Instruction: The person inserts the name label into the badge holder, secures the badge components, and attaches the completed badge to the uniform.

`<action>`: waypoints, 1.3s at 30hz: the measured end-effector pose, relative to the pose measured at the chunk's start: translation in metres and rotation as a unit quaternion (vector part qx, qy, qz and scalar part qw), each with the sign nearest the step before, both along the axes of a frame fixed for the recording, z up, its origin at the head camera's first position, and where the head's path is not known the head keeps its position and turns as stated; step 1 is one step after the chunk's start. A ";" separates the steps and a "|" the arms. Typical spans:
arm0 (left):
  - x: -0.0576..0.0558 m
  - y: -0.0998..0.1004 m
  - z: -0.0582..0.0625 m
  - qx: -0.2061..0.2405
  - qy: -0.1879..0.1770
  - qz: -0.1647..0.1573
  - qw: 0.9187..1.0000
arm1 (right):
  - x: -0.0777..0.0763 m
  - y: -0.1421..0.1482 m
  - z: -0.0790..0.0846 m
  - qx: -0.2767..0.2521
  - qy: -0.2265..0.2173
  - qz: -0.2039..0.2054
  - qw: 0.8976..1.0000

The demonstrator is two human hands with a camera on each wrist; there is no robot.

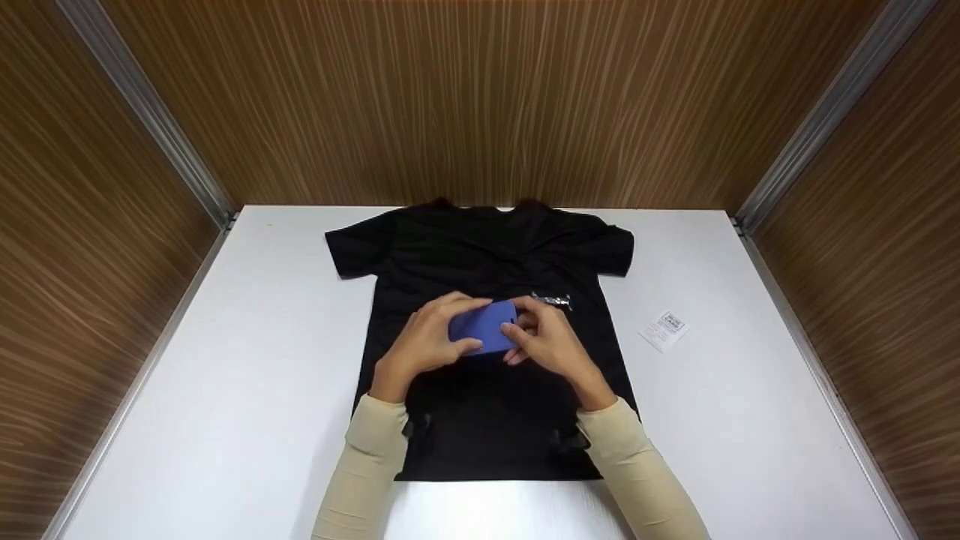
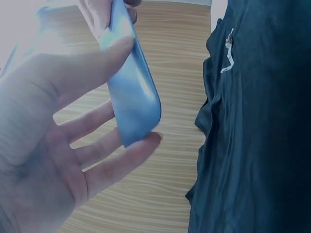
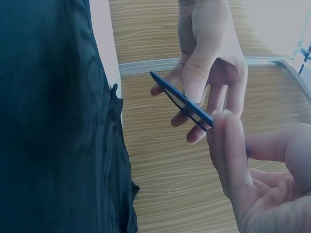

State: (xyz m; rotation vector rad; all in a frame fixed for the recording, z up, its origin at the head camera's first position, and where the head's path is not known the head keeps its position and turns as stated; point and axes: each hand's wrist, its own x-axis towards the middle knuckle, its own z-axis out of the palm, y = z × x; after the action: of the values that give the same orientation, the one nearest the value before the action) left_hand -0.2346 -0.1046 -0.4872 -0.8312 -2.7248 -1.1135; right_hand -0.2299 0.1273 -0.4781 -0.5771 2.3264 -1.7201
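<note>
The left hand (image 1: 427, 339), part-open, pinches a blue case (image 1: 484, 330) by opposite edges above the black T-shirt (image 1: 480, 435) on the bench (image 1: 225, 360), the right hand (image 1: 553, 341) nipping its right end, apparently to part it, which would next call for a steady left hold.
</note>
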 end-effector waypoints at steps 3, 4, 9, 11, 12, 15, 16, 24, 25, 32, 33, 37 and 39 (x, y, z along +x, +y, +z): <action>-0.002 -0.003 0.001 0.019 -0.001 -0.006 1.000 | 0.000 0.001 0.000 -0.006 0.003 0.003 1.000; -0.002 -0.004 0.001 0.023 -0.003 -0.008 1.000 | 0.000 0.001 0.000 -0.008 0.004 0.004 1.000; -0.003 -0.007 0.002 0.047 -0.016 -0.020 0.999 | -0.002 0.002 -0.002 -0.008 0.016 0.002 1.000; -0.003 -0.007 0.002 0.053 -0.016 -0.021 0.998 | -0.003 0.002 -0.003 0.004 0.027 -0.006 1.000; -0.003 -0.007 0.002 0.057 -0.016 -0.021 0.998 | -0.003 0.003 -0.003 0.010 0.032 -0.012 0.999; -0.003 -0.008 0.002 0.062 -0.014 -0.022 0.998 | -0.003 0.003 -0.003 0.034 0.046 -0.029 0.998; -0.003 -0.008 0.002 0.063 -0.014 -0.023 0.998 | -0.003 0.003 -0.003 0.040 0.049 -0.035 0.997; -0.003 -0.007 0.001 0.067 -0.008 -0.026 0.997 | -0.005 0.002 -0.004 0.081 0.083 -0.080 0.990; -0.003 -0.007 0.001 0.068 -0.008 -0.027 0.997 | -0.005 0.002 -0.004 0.085 0.087 -0.084 0.989; -0.002 -0.006 0.004 0.067 -0.013 -0.034 0.997 | -0.004 0.002 -0.004 0.106 0.110 -0.096 0.984; -0.002 -0.006 0.004 0.067 -0.013 -0.035 0.997 | -0.004 0.002 -0.004 0.107 0.110 -0.096 0.983; -0.001 -0.005 0.004 0.065 -0.014 -0.038 0.997 | -0.004 0.002 -0.004 0.106 0.111 -0.092 0.984; -0.002 -0.005 0.004 0.064 -0.015 -0.038 0.997 | -0.004 0.002 -0.004 0.104 0.112 -0.089 0.984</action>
State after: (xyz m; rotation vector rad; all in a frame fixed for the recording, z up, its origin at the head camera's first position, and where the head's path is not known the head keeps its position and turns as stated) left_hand -0.2363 -0.1099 -0.4831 -0.9143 -2.6322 -1.3099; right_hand -0.2342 0.1296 -0.4821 -0.5649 2.7487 -1.5215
